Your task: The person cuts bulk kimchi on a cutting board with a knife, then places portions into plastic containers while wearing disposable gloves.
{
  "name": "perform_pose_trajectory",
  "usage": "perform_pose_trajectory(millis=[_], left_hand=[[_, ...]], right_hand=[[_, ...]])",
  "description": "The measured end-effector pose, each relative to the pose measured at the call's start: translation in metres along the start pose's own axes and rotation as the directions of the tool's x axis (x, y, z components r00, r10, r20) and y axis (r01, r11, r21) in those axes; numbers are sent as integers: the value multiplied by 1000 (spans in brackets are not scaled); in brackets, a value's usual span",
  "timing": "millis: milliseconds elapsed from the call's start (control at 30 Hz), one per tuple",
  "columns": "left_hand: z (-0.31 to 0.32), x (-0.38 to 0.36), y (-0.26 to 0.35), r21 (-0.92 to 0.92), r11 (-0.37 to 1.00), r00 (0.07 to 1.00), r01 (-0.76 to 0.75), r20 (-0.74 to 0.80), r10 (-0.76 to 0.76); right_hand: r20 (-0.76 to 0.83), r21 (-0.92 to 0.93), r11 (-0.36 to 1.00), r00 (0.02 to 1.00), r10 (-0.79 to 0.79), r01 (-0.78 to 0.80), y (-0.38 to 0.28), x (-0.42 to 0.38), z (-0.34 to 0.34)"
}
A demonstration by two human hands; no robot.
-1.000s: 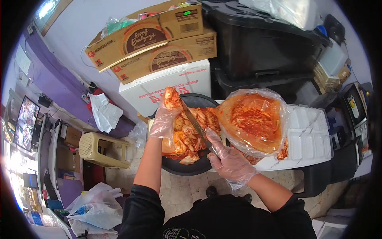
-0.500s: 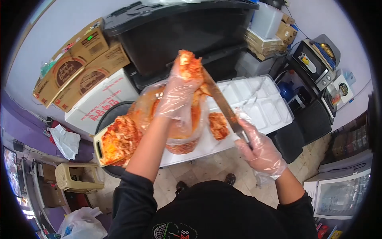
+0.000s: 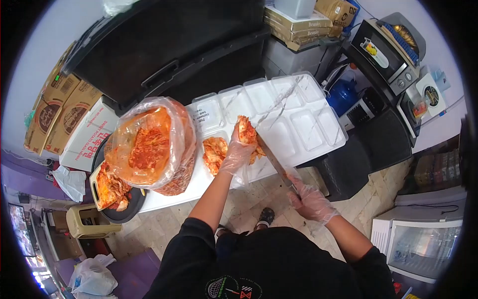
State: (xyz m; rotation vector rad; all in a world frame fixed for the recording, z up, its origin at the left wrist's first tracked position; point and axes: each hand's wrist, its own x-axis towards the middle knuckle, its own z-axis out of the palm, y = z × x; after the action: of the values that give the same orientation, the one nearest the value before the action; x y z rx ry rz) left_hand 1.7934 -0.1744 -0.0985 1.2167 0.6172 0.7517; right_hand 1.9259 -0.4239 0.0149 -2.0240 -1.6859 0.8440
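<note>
My left hand, in a clear plastic glove, is closed around a clump of red kimchi above the white table. My right hand, gloved too, grips a long knife by its handle. The blade slants up to the left, its far end at the clump. Close to my left hand lies a rectangular portion of kimchi. Further left, a large clear plastic bag stands open with more kimchi and red liquid inside. Beyond the hands sit rows of clear plastic containers.
At the left, a cutting board heaped with kimchi rests on a round black surface. Large black bins stand behind the table. A beige stool is at lower left, a microwave at right.
My view has shifted right. Both hands, with the kimchi clump and the knife, have moved from over the bag to the right, near the containers and the kimchi portion.
</note>
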Motion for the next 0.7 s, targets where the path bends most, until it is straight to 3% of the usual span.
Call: perform_pose_trajectory(millis=[33,100,167,200,267,300,367,400,467,500,533,567,700], left_hand=[[1,-3,-7,-92,995,999,39,19,-38],[2,-6,-17,-54,997,998,60,13,-60],[1,-7,-24,145,988,999,-47,-10,49],[4,-10,-19,150,988,999,-43,-13,45],[10,-14,-8,31,991,989,131,-75,-128],[12,-14,-6,35,991,989,132,-76,-129],[13,-15,-4,227,960,984,164,-109,-143],[13,-14,-8,230,959,983,166,-111,-144],[10,-10,-24,521,832,973,188,-212,-87],[4,-5,-29,523,831,973,187,-214,-84],[-1,4,-31,909,415,980,-35,113,-164],[-5,11,-32,918,-82,858,-388,328,-394],[13,13,6,899,-112,811,-424,322,-489]], right_hand=[[6,7,1000,1000,6,-6,7,-2,4],[60,1,999,997,54,-54,14,-2,9],[89,18,997,994,70,-72,19,-1,9],[114,29,996,990,85,-89,20,-1,9],[110,57,995,991,76,-83,22,-1,11],[102,79,994,992,69,-77,22,-1,12],[100,94,992,992,76,-86,24,-2,16],[99,105,990,992,85,-95,25,-2,18],[96,101,990,992,85,-94,30,-3,25],[90,94,991,992,87,-95,32,-2,27],[89,95,991,993,84,-92,32,-1,27],[107,98,988,988,111,-121,32,1,28],[202,33,973,955,216,-227,14,14,11]])
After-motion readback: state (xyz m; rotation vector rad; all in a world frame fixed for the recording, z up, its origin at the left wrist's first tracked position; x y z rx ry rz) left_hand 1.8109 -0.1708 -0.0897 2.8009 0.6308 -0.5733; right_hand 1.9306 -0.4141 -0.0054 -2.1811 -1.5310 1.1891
